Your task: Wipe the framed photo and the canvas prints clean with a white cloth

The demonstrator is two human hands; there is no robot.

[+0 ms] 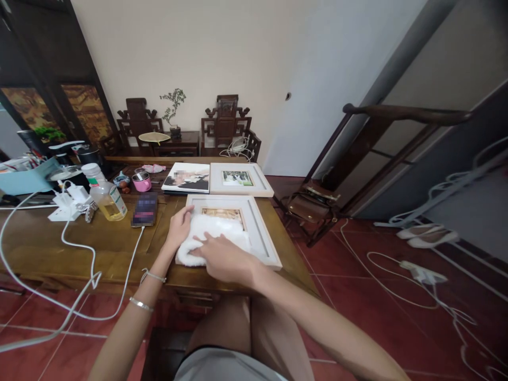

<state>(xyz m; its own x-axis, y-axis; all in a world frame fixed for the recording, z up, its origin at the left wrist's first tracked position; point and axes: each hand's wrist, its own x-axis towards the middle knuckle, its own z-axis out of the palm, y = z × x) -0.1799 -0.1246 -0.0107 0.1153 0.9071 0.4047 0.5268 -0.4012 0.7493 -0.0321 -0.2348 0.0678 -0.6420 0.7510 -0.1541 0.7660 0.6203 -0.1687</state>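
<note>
A light wooden picture frame [262, 233] with a white mat lies flat on the table in front of me. A small brownish picture [222, 212] shows at its centre, partly hidden by a fluffy white cloth [194, 259] spread over the glass. My right hand [226, 255] presses on this cloth, with a fold of it caught at the fingers. At the frame's left edge, my left hand [180, 228] grips the side, fingertips near the upper left corner.
Behind lie another frame [260, 182] and a photo panel [186, 179]. To the left are a phone [144, 209] on a cable, a bottle of yellow liquid [107, 196], a pink cup [142, 181] and a power strip [63, 211]. A wooden chair [313, 203] stands right.
</note>
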